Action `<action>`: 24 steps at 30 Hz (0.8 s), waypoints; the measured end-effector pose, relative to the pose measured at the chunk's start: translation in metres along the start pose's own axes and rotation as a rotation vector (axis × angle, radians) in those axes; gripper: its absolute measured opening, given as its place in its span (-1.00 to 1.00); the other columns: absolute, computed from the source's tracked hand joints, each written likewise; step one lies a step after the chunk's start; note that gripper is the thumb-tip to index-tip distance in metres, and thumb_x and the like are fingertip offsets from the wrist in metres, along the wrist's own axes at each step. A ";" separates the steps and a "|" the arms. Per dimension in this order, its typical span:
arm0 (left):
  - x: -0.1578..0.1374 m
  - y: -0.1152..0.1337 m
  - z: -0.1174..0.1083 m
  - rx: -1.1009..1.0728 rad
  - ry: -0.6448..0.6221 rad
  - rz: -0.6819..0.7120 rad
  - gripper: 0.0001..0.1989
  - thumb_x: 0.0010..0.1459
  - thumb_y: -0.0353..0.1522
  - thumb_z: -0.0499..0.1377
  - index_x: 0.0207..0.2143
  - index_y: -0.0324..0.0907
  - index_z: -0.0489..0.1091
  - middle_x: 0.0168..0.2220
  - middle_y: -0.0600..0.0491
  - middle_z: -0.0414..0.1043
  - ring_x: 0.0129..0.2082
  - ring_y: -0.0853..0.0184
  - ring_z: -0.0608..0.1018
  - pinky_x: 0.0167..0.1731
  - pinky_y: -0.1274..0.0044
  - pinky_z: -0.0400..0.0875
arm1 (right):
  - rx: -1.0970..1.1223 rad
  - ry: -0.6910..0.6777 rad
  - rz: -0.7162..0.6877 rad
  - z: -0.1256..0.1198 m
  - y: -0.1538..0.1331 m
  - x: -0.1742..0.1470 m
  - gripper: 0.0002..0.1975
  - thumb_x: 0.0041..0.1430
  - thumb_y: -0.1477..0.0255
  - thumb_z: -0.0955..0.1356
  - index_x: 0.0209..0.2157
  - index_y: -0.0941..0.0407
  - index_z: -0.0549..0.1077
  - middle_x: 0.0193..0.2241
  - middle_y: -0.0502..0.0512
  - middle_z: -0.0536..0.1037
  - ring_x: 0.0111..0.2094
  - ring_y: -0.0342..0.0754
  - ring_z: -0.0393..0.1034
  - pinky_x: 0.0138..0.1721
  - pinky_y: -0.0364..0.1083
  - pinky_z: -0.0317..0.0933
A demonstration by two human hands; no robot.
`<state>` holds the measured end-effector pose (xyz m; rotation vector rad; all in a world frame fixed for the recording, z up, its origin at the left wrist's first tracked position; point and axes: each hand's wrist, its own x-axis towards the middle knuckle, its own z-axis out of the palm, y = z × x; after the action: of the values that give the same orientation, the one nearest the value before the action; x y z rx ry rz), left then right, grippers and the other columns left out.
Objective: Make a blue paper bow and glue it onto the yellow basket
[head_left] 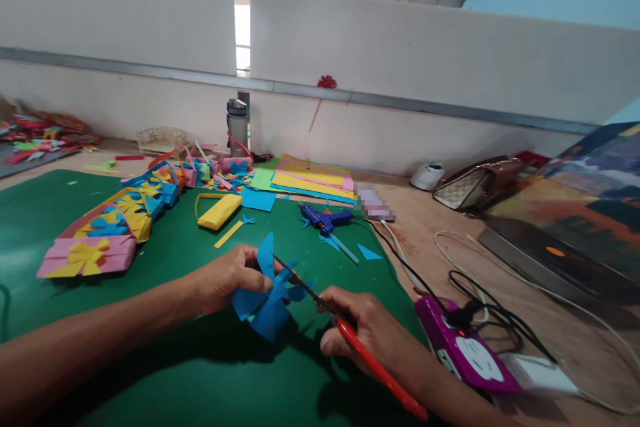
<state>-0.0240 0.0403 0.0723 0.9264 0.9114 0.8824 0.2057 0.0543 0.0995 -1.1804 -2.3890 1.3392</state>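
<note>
My left hand [241, 277] pinches the blue paper [271, 321]; my right hand [367, 320] curls round the scissors [366, 355]. Keeping the paper steady should make cuts cleaner.

"Any lettering you can read?"

"None. The purple power strip [441, 332] at lower right has a white patch [477, 356], perhaps printed, but too blurred to tell."

"And the grey bottle [239, 127], upper left of centre?"

"Nothing legible there either."
</note>
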 end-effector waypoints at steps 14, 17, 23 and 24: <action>0.001 -0.002 -0.006 -0.095 -0.025 0.021 -0.70 -0.27 -0.35 0.37 -0.40 -0.29 0.52 -0.43 -0.04 0.53 -0.46 0.29 0.53 -0.33 0.46 0.41 | 0.180 -0.015 0.033 -0.001 0.002 -0.001 -0.70 -0.12 0.45 0.38 -0.29 0.10 0.27 -0.60 -0.18 0.27 -0.62 -0.24 0.04 -0.64 -0.24 -0.05; 0.001 -0.001 -0.008 -0.136 0.011 0.034 -0.69 -0.25 -0.33 0.38 -0.39 -0.29 0.51 -0.44 -0.03 0.53 -0.47 0.29 0.53 -0.33 0.43 0.42 | 0.294 -0.018 0.014 -0.002 0.003 -0.004 -0.60 -0.14 0.37 0.40 -0.22 0.10 0.25 -0.47 -0.10 0.36 -0.64 -0.27 0.05 -0.65 -0.23 -0.04; 0.002 -0.001 -0.004 -0.109 0.067 0.074 -0.70 -0.31 -0.35 0.41 -0.45 -0.27 0.48 -0.47 0.01 0.51 -0.49 0.32 0.52 -0.38 0.47 0.41 | 0.381 0.166 -0.158 -0.002 0.012 -0.003 -0.36 -0.11 -0.03 0.38 -0.11 0.08 0.21 -0.22 0.17 0.44 -0.46 -0.10 0.32 -0.53 -0.15 0.18; 0.002 -0.001 -0.003 -0.054 0.099 0.115 -0.72 -0.29 -0.34 0.39 -0.46 -0.26 0.48 -0.47 0.02 0.51 -0.48 0.32 0.51 -0.38 0.48 0.40 | 0.404 0.219 -0.170 -0.001 0.012 -0.002 -0.37 -0.08 -0.05 0.36 -0.11 0.08 0.20 -0.26 0.15 0.44 -0.42 -0.07 0.35 -0.49 -0.13 0.21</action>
<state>-0.0255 0.0423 0.0702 0.9015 0.9209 1.0540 0.2143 0.0576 0.0914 -0.9334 -1.9020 1.4596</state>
